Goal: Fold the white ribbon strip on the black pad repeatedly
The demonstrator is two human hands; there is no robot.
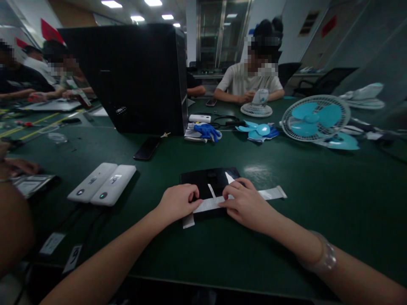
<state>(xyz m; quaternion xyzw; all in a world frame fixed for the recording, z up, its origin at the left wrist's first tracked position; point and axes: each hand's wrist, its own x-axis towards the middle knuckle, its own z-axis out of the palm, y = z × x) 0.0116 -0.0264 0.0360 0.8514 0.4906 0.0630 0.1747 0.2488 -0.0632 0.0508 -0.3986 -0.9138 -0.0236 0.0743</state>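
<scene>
No legible text, unclear marks on white devices (pixel 111 186), unclear characters on cable tags (pixel 73 258)

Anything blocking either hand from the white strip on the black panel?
Nothing visible does. The left hand and right hand both appear to have fingers on the white strip, which lies across the near part of the black panel. The phone lies well beyond them.

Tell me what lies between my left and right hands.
In the head view, a stretch of the pale flat strip lies between your left hand and right hand, across the black panel.
</scene>
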